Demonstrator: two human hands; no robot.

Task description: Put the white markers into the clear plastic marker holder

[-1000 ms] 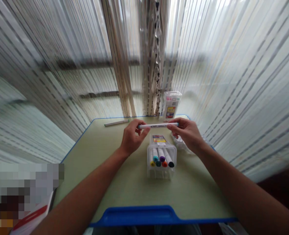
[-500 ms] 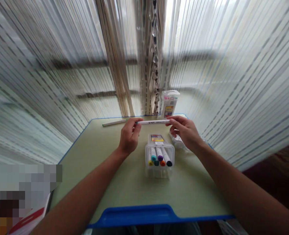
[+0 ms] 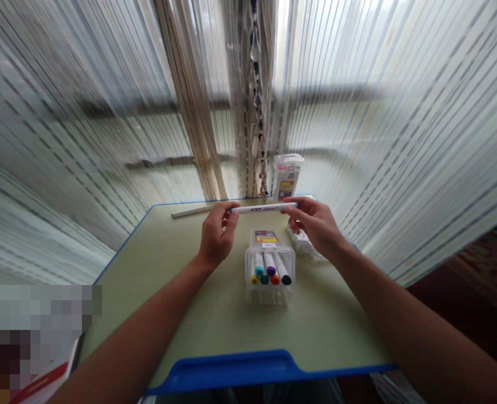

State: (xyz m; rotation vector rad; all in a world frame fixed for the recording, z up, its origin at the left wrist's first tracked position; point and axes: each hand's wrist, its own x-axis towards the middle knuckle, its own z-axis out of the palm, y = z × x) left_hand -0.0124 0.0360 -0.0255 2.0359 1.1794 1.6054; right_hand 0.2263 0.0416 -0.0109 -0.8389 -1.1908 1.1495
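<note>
A white marker [image 3: 260, 209] with teal ends is held level above the far part of the table. My left hand [image 3: 218, 230] pinches its left end between thumb and fingers. At its right end, my right hand [image 3: 313, 219] grips it near the teal tip. Below and between the hands, a clear plastic case [image 3: 269, 253] lies on its side, its open end toward me. Several white markers with yellow, cyan, green, purple, orange and black caps show inside it. Another white marker [image 3: 191, 212] with a green end lies on the table beyond my left hand.
An upright clear case [image 3: 287, 177] of markers stands at the table's far edge. Crumpled clear plastic [image 3: 305, 242] lies beneath my right hand. The pale green table [image 3: 214, 320] has a blue rim and a blue tray [image 3: 235, 365] in front. String curtains [image 3: 105, 140] hang behind.
The view has shifted slightly, so everything sits a little further left. My right fingers have moved inward along the marker, and its right teal end now shows past them.
</note>
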